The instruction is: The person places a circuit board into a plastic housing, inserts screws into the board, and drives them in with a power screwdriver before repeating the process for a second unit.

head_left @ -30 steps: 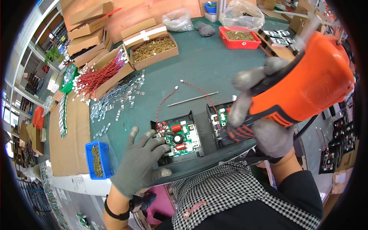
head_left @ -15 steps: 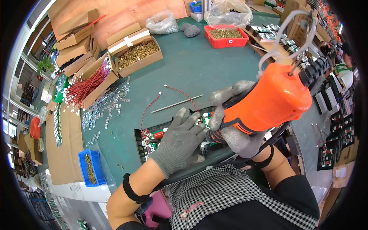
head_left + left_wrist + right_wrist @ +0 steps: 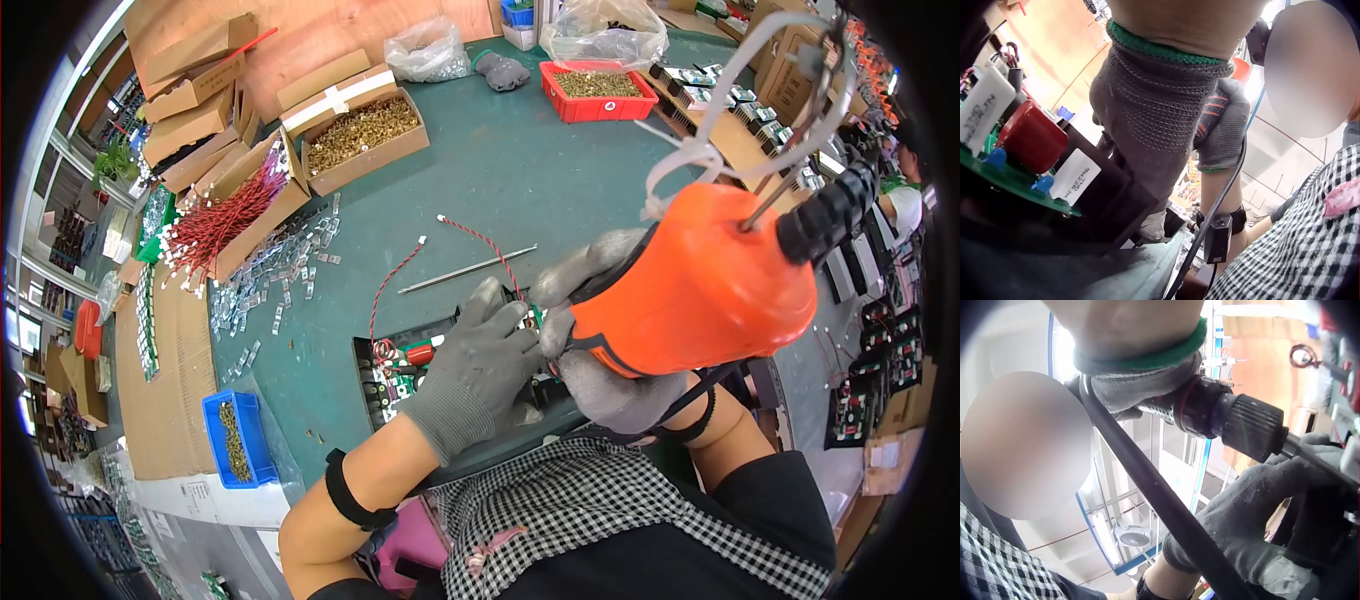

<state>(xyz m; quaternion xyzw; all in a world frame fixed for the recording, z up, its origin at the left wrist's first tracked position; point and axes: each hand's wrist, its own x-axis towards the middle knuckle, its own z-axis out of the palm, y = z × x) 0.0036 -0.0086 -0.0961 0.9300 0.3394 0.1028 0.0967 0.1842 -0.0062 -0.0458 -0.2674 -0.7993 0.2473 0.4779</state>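
The gloved right hand (image 3: 602, 340) grips an orange power screwdriver (image 3: 700, 285), tilted with its tip end toward the board. In the right wrist view its black chuck (image 3: 1252, 427) carries a metal bit (image 3: 1319, 464) that reaches down beside the left hand (image 3: 1241, 512). In the head view the gloved left hand (image 3: 475, 370) lies with fairly straight fingers across the black housings at the bench edge. A green circuit board with a red component (image 3: 420, 354) shows left of it; the left wrist view shows that red part (image 3: 1034, 136) close up. The second board is mostly hidden by the hands.
Two twisted red wires and a metal rod (image 3: 468, 269) lie behind the housings. A blue bin (image 3: 262, 440) of small brass parts stands at left, a cardboard box (image 3: 375, 155) and red tray (image 3: 600, 110) behind. Loose metal clips (image 3: 262, 278) are scattered at left; a cable hangs from the screwdriver.
Over the last second the left hand has moved from the left board's edge to between the boards, and the screwdriver has tilted and shifted. In the last half second both hands have barely moved.
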